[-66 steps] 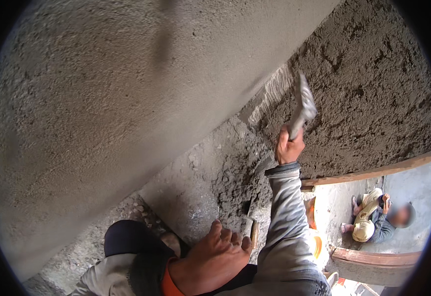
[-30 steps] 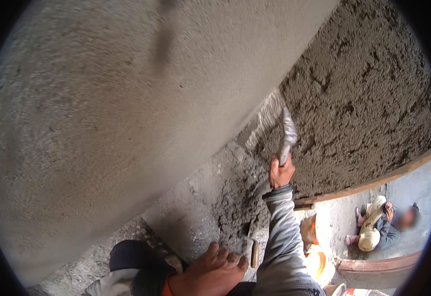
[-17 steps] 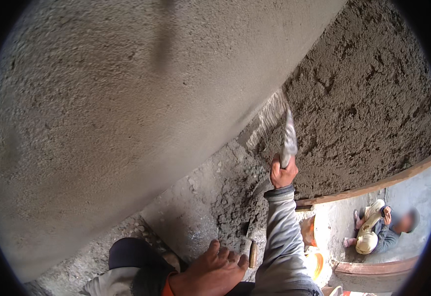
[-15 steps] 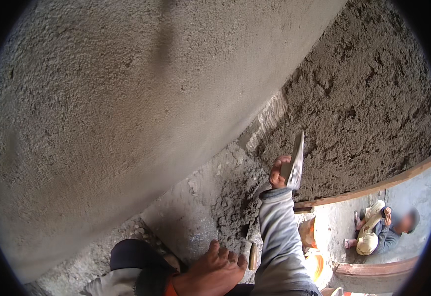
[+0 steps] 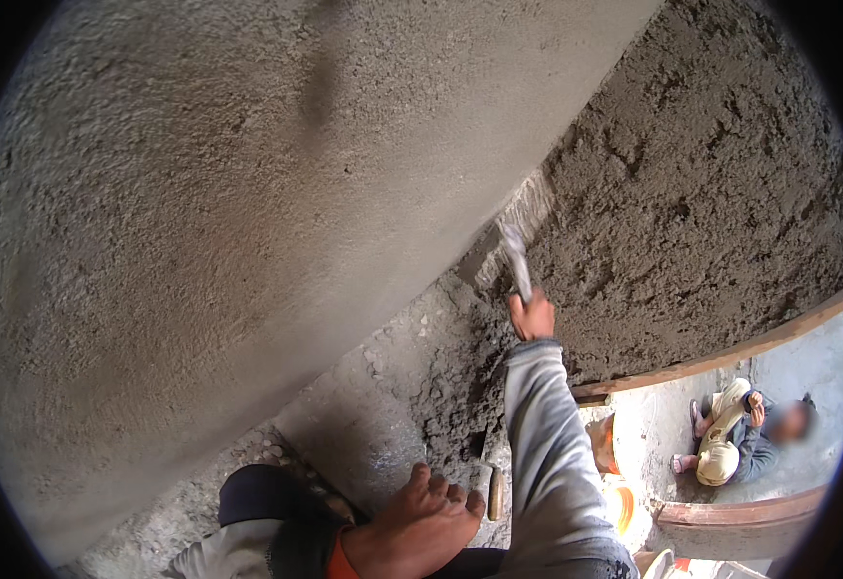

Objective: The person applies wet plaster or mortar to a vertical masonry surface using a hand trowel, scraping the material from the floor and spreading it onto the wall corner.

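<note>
My right hand (image 5: 531, 315) grips a long grey metal smoothing tool (image 5: 516, 262), its blade blurred, over a streaked pale strip (image 5: 525, 214) at the border between rough wet mortar (image 5: 691, 203) and a smoother plastered surface (image 5: 199, 232). My left hand (image 5: 419, 521) is low in the middle, back upward, fingers apart and loosely bent, holding nothing I can see. Just beyond its fingers a trowel with a wooden handle (image 5: 495, 492) lies by a heap of loose mortar (image 5: 455, 415) on a grey slab (image 5: 344, 429).
A wooden batten (image 5: 730, 349) edges the rough mortar. At the lower right a person (image 5: 735, 449) sits on pale concrete, hands near the knees, beside a curved reddish board (image 5: 730, 507). Orange and white buckets (image 5: 607, 444) stand behind my right forearm. Gravel (image 5: 190, 492) lies at lower left.
My right hand and tool have moved left and a little up since half a second ago, onto the pale strip, and lower than two seconds ago. My left hand stays about where it was.
</note>
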### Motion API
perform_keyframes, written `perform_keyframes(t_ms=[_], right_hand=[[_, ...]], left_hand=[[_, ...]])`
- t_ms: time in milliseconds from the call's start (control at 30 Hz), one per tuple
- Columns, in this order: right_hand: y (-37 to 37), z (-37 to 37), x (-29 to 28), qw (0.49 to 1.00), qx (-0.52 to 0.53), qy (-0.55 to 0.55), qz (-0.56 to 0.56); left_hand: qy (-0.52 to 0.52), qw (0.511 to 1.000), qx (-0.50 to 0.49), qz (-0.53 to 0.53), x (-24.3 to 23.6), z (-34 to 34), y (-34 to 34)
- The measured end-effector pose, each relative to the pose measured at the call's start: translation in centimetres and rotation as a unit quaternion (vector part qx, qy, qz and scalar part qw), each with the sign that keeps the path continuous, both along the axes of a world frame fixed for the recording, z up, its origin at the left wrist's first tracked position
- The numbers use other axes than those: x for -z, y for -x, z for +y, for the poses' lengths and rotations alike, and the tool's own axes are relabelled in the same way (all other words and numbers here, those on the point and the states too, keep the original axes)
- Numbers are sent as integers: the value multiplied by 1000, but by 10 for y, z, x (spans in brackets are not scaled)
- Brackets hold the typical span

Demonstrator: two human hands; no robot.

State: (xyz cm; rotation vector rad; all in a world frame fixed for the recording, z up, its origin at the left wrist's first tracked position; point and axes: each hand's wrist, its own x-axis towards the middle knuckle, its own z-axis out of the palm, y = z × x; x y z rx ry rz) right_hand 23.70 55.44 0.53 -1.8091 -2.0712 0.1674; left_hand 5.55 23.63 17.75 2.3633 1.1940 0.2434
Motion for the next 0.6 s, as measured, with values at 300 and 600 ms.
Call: perform_keyframes(t_ms=[300, 600], right_hand=[[-17, -29, -18, 895, -242, -304, 219], [4, -56, -36, 960, -131, -147, 199]], left_hand=[[-26, 1000, -9, -14, 5, 1, 1], [50, 997, 3, -60, -5, 1, 12]])
